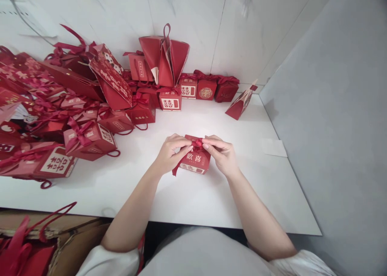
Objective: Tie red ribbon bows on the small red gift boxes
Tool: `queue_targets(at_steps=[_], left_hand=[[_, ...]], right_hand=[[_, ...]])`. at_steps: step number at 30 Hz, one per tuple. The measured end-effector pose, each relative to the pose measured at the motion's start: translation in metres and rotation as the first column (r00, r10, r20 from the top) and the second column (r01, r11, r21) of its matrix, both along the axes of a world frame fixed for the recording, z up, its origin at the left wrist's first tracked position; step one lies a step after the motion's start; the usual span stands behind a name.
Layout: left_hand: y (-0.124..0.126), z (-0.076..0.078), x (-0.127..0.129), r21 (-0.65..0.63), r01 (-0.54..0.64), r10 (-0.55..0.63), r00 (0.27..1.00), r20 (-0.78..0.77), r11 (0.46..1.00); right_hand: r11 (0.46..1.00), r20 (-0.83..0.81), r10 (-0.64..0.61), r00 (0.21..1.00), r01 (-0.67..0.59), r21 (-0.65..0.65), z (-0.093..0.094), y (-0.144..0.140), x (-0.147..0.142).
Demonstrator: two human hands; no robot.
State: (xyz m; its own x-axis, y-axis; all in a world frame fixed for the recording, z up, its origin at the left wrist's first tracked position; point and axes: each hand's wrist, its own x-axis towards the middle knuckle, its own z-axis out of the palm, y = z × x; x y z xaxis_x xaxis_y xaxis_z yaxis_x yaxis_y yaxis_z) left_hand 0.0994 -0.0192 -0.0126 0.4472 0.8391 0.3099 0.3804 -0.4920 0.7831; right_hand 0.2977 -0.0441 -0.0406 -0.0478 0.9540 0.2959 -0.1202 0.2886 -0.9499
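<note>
Small red gift box on counter: light, crushable card. Soft ribbon on top is pinched by left hand and right hand, both grips clamped.

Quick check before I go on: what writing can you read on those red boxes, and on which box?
"歡喜" on the front of the small red box under both hands.
"囍" on the box by the wall.
"囍" on its neighbour.
"囍" on the left box.
Round emblem on another box: blurred.
Small print under "歡喜": too small.
</note>
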Motion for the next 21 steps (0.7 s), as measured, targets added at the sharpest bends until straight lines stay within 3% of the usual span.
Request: queue_targets(at_steps=[6,11,14,16,21], left_hand=[[0.001,-0.001,0.000,-0.040,0.007,-0.007,1.000,0.005,0.999],[-0.005,-0.001,0.005,-0.219,0.018,0.019,0.986,0.166,0.975],[-0.008,0.001,0.008,-0.310,0.039,0.032,0.975,0.221,0.950],[-0.008,0.003,0.010,-0.273,0.015,0.028,0.988,0.150,0.962],[-0.010,0.006,0.016,0.010,-0.050,0.051,0.985,-0.168,0.999]], right_hand=[[0.996,0.081,0.089,0.993,-0.090,0.014,0.000,0.003,0.006],[0.993,0.208,0.079,0.975,-0.094,0.066,0.000,0.002,0.004],[0.996,0.215,0.073,0.974,-0.081,0.032,0.000,0.001,0.003],[0.997,0.163,0.076,0.984,-0.073,-0.021,0.001,0.001,0.003],[0.994,0.098,0.097,0.990,-0.091,-0.063,0.000,0.001,0.003]])
